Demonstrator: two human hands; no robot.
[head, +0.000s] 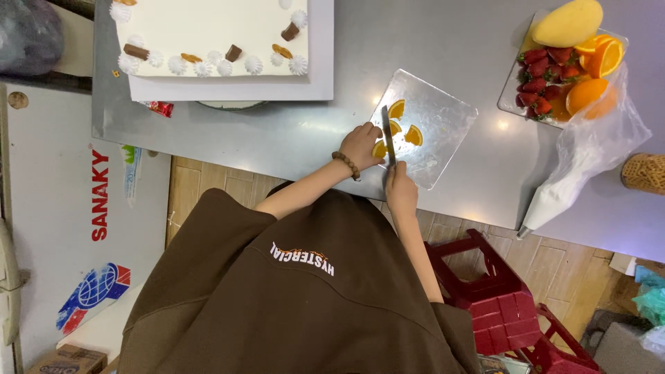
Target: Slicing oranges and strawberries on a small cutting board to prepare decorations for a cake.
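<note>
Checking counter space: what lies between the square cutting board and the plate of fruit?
In the head view, only bare grey counter lies between the cutting board and the fruit plate.

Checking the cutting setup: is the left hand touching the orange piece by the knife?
Touching. The head view shows the left hand with its fingertips pressed on the orange piece beside the knife held by the right hand.
</note>
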